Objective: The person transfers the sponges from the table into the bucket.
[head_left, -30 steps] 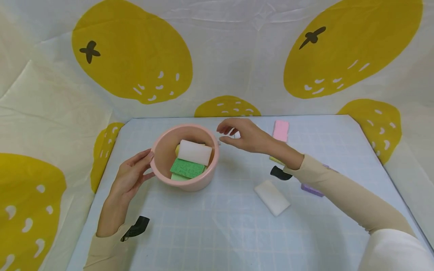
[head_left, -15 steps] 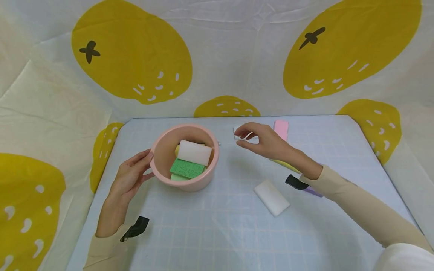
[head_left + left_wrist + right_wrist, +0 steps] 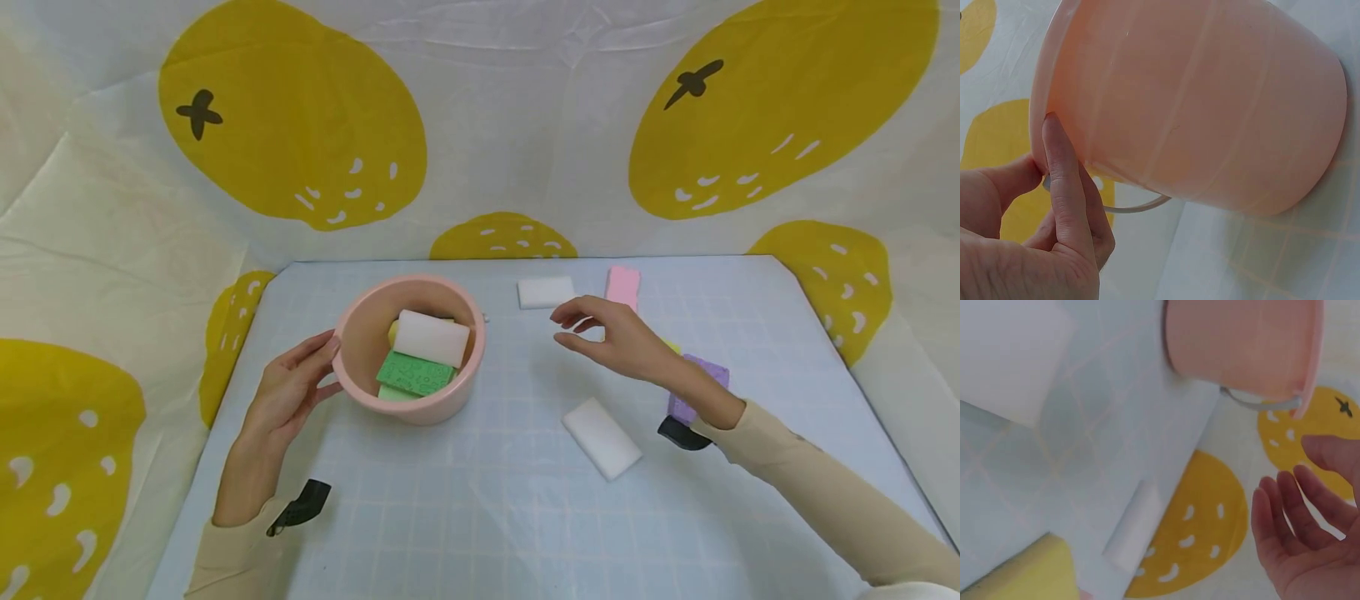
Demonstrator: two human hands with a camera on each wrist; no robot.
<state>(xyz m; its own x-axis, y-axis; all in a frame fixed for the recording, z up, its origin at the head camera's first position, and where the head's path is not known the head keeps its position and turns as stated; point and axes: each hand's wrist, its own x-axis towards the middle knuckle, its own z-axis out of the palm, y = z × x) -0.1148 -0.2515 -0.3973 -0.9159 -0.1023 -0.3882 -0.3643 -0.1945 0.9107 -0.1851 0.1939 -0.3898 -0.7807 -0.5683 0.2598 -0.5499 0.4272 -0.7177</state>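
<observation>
A pink bucket (image 3: 442,407) stands on the table at centre left. In it lie a white sponge (image 3: 431,337), a green sponge (image 3: 414,372), a pale green one and something yellow, partly hidden. My left hand (image 3: 288,392) pinches the bucket's rim; the left wrist view shows the thumb at the rim and fingers along the outer wall (image 3: 1197,94). Holding nothing, my right hand (image 3: 618,337) hovers right of the bucket with loosely bent fingers, thumb apart. Nearest to it are a white sponge (image 3: 545,292) and a pink sponge (image 3: 623,283) behind.
Another white sponge (image 3: 602,438) lies in front of the right hand. A purple sponge (image 3: 705,373) is partly covered by the right forearm. A yellow sponge (image 3: 1029,569) shows in the right wrist view. Fabric with yellow fruit shapes (image 3: 292,117) walls the table's back and sides.
My right hand has moved right and toward me, away from the bucket, uncovering the white sponge at the back. The left hand and the bucket have stayed in place.
</observation>
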